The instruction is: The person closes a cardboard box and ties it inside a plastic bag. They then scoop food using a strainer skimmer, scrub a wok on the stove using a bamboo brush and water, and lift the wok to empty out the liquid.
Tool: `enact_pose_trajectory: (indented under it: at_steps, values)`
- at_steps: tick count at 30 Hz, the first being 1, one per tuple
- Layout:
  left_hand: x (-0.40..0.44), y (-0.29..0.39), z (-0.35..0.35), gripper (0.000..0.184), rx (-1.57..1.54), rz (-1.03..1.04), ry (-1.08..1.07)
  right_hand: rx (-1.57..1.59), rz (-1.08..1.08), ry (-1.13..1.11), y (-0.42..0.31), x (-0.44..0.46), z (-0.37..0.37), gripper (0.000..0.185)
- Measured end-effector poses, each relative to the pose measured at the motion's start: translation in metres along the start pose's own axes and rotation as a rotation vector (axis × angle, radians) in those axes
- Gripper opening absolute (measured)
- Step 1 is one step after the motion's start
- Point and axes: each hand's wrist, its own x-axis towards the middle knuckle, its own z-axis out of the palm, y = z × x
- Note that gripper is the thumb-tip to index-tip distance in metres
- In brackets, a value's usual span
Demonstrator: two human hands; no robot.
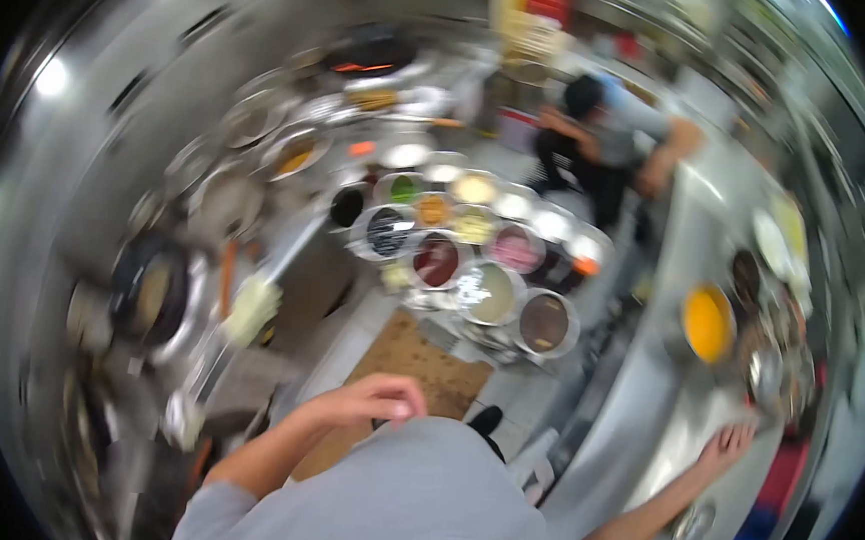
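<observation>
Grey shirt [416, 500] stands nearest. From where I stand, a round metal vessel [764, 372] rests on the steel counter [678, 418], just beyond the right hand [726, 448]; it should handle as stiff, light and slippery: grip at the rim. Right fingers extend, slightly parted; blur hides any contact. Left hand [380, 399], loosely curled before the shirt, shows nothing held.

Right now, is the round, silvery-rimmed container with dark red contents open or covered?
Open: the container has no lid visible, and its contents show.
</observation>
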Motion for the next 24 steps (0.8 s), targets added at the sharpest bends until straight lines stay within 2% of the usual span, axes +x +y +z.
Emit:
enact_pose_trajectory:
  at_steps: [1,2,4,6,8,11,13,15,16,17,18,20,22,23,24]
  values:
    - [-0.021,0.003,-0.004,0.031,-0.014,0.037,-0.003,0.089,-0.008,0.173,0.039,-0.043,0.077,0.024]
    - [-0.041,-0.003,-0.011,0.03,-0.053,0.093,-0.006,0.199,0.111,0.095,0.067,-0.073,0.108,0.031]
    - [-0.083,-0.016,-0.032,0.028,-0.093,0.182,0.04,0.129,0.214,0.113,0.131,-0.143,0.177,0.033]
    - [-0.12,-0.029,-0.05,0.028,-0.074,0.223,-0.029,0.07,0.347,0.108,0.184,-0.216,0.241,0.033]
    - [-0.152,-0.042,-0.066,0.027,-0.069,0.277,0.009,0.145,0.561,-0.041,0.23,-0.262,0.277,0.025]
    - [-0.202,-0.052,-0.081,0.026,-0.051,0.35,0.073,-0.017,0.781,-0.105,0.278,-0.315,0.343,0.009]
    - [-0.23,-0.058,-0.09,0.026,-0.052,0.379,0.107,-0.217,0.867,-0.29,0.319,-0.347,0.386,0.021]
    - [-0.253,-0.065,-0.099,0.025,-0.043,0.372,0.217,-0.263,0.98,-0.519,0.362,-0.367,0.43,0.043]
    - [-0.263,-0.067,-0.104,0.025,-0.049,0.377,0.208,-0.204,0.988,-0.592,0.379,-0.377,0.467,0.046]
    - [-0.274,-0.068,-0.11,0.025,-0.019,0.359,0.345,-0.148,1.122,-0.635,0.401,-0.368,0.488,0.04]
    - [-0.285,-0.068,-0.117,0.025,0.012,0.34,0.486,-0.197,1.162,-0.689,0.426,-0.364,0.514,0.033]
    - [-0.299,-0.085,-0.137,0.023,-0.062,0.329,0.572,-0.213,1.27,-0.863,0.474,-0.362,0.568,0.023]
    - [-0.305,-0.101,-0.173,0.027,-0.255,0.273,0.83,-0.325,1.351,-0.977,0.523,-0.383,0.612,0.015]
    - [-0.3,-0.107,-0.196,0.027,-0.253,0.289,0.855,-0.33,1.394,-1.057,0.551,-0.395,0.626,0.013]
    - [-0.295,-0.114,-0.223,0.034,-0.192,0.345,1.064,-0.324,1.452,-1.064,0.575,-0.411,0.638,0.012]
